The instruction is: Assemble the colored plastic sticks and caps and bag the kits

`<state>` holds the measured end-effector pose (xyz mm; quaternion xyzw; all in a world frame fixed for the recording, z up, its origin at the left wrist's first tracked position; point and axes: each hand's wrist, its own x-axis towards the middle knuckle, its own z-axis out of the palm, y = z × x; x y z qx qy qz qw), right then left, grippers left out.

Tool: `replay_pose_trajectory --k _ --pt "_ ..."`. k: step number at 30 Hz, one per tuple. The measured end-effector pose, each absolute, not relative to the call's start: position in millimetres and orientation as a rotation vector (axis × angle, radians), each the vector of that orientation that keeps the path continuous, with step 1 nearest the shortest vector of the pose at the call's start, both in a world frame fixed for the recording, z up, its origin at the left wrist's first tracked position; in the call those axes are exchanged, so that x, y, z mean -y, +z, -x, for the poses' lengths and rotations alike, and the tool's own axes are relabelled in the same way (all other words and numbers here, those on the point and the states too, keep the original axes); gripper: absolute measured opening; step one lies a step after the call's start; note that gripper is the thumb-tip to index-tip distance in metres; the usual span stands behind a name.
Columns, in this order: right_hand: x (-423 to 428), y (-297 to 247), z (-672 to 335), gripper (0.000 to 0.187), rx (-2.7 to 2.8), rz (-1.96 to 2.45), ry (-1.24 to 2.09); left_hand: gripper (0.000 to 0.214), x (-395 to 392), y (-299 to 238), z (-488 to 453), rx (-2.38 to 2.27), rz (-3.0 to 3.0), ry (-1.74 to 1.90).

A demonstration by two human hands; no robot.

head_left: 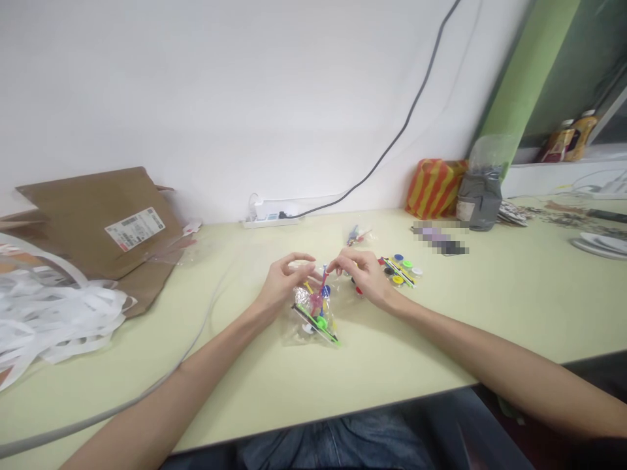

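Note:
A clear plastic bag (294, 334) stands on the table, with several small coloured plastic parts inside: yellow, blue and pink pieces, a green disc and thin green, black and white strips. My left hand (284, 282) is closed around the bag's upper left side, its fingers curved near the mouth. Pinched fingers of my right hand (365, 277) meet a thin red and blue plastic stick (324, 277) at the bag's top. Beside and partly behind the right hand lie several coloured round pieces (398, 281) and thin strips, some hidden by it.
Another small bag of coloured parts (357, 235) lies farther back. A power strip (271, 222) sits against the wall. Brown cardboard (98, 222) and white strips (63, 313) are on the left. A striped bag (434, 188) and a grey bag (480, 199) stand at back right.

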<state>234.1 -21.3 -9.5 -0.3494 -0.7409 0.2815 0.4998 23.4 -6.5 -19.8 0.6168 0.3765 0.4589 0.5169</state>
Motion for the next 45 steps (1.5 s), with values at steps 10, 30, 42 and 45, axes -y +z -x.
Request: replay_pose_trajectory --k 10,30,42,45 --pt "11 -19 -230 0.029 1.715 0.992 0.721 0.035 8 -19 -25 -0.911 -1.54 1.123" --pt "13 -21 -231 0.022 1.972 0.868 0.681 0.029 12 -15 -26 -0.894 -1.723 0.947" --pt "14 -20 -233 0.028 1.995 0.853 0.827 0.03 10 -18 -24 -0.866 -1.77 0.938" --pt "13 -21 -232 0.027 1.993 0.855 0.816 0.031 9 -19 -24 -0.87 -1.77 0.937"
